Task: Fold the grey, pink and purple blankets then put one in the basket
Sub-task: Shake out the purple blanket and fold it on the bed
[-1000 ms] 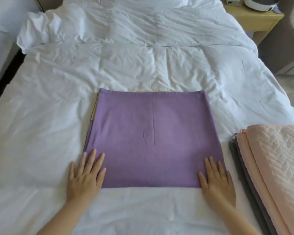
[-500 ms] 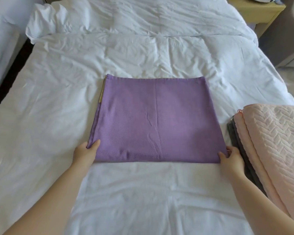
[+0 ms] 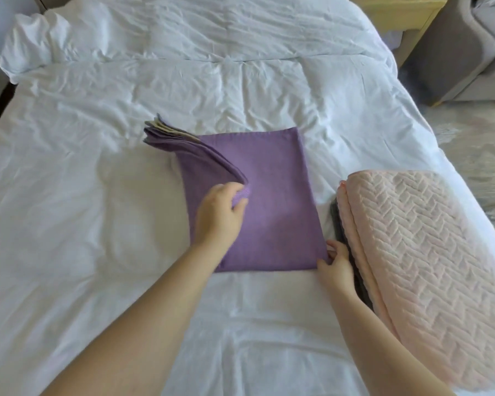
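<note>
Left hand [image 3: 219,215]: The grip is closed on the purple blanket [image 3: 277,224]. The fingers curl round its left edge, near the front. This edge is held up off the bed and over the middle of the blanket.

Right hand [image 3: 336,267]: The grip is closed too. The thumb and fingers pinch the front right corner of the purple blanket. This corner lies flat on the bed. The hand sits between the purple blanket and the pile on the right.

Purple blanket: It is on the middle of the bed, folded into many layers. The right part lies flat. The left part is lifted and bends over. At the far left corner the layers fan out, and some pale and grey edges show there.

Pink blanket [image 3: 426,252]: It is folded into a thick, puffy pile on the right side of the bed, just beside the purple blanket. It has a zigzag pattern stitched on it.

Grey blanket [image 3: 340,224]: It lies under the pink blanket. Only a thin dark strip shows along the left side of the pile, right by the right hand.

Bed [image 3: 97,195]: It has a white, wrinkly cover. All three blankets lie on it.

Side table [image 3: 397,12]: It is pale wood, past the far right corner of the bed.

Chair [image 3: 469,52]: It is grey and soft, at the far right, on the floor [image 3: 480,144].
</note>
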Motion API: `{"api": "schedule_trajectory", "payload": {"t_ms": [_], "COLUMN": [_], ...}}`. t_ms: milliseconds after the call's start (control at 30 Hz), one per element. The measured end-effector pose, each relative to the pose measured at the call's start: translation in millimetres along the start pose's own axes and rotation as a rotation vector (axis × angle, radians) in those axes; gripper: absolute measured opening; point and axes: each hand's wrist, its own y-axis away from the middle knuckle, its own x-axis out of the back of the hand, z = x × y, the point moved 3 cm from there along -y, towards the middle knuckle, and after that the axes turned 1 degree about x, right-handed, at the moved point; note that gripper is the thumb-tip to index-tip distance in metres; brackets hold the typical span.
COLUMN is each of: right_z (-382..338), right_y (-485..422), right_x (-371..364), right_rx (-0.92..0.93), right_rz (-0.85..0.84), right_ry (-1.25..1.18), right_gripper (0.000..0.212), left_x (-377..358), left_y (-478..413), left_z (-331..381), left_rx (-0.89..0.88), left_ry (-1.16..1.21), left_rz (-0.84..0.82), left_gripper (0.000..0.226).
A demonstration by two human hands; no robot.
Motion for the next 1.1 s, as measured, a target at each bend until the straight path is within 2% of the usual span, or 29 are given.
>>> {"api": "schedule_trajectory", "payload": {"t_ms": [67, 167, 300, 333, 400, 467, 533, 633, 767, 867, 967, 1033, 1100], "right_z": [2, 6, 12, 12, 10, 10, 10, 9, 9, 8, 8, 3, -4], "right_y": [4, 8, 6, 4, -1, -5, -8, -11, -16, -15, -12, -9, -9], "right_x": [4, 12, 17, 16, 14, 12, 8, 4, 0, 0, 3, 2, 2], "right_rx": [0.020, 0.051, 0.062, 0.062, 0.052, 0.030, 0.023, 0.038, 0.046, 0.073, 0.055, 0.027, 0.108], "right_rz": [0.002, 0.020, 0.034, 0.027, 0.010, -0.017, -0.046, -0.080, -0.084, -0.084, -0.161, -0.220, -0.167], "right_ry": [-0.070, -0.088, -0.083, -0.089, -0.112, -0.114, -0.100, -0.044, -0.009, 0.023, 0.081, 0.191, 0.452], "right_gripper": [0.042, 0.039, 0.030, 0.028, 0.021, 0.015, 0.021, 0.033, 0.032, 0.028, 0.026, 0.027, 0.037], "left_x": [-41, -99, -149, -150, -137, -112, -86, -56, -42, -34, -21, -17, -16], "left_y": [11, 33, 69, 75, 81, 81, 83, 91, 95, 97, 108, 116, 117], "left_z": [32, 56, 46, 40, 27, 8, -17, -58, -82, -81, -81, -84, -85], "left_rx": [-0.107, -0.147, -0.116, -0.141, -0.228, -0.257, -0.203, -0.037, 0.155, 0.045, -0.013, 0.011, 0.074], "left_ry": [0.009, 0.017, -0.011, -0.023, -0.065, -0.171, -0.309, -0.420, -0.245, -0.229, -0.226, -0.220, -0.206], "left_rz": [-0.093, -0.229, -0.551, -0.584, -0.527, -0.390, -0.285, -0.237, -0.185, -0.143, -0.125, -0.166, -0.243], "left_gripper": [0.022, 0.023, 0.044, 0.050, 0.058, 0.063, 0.067, 0.070, 0.060, 0.054, 0.055, 0.054, 0.050]}}
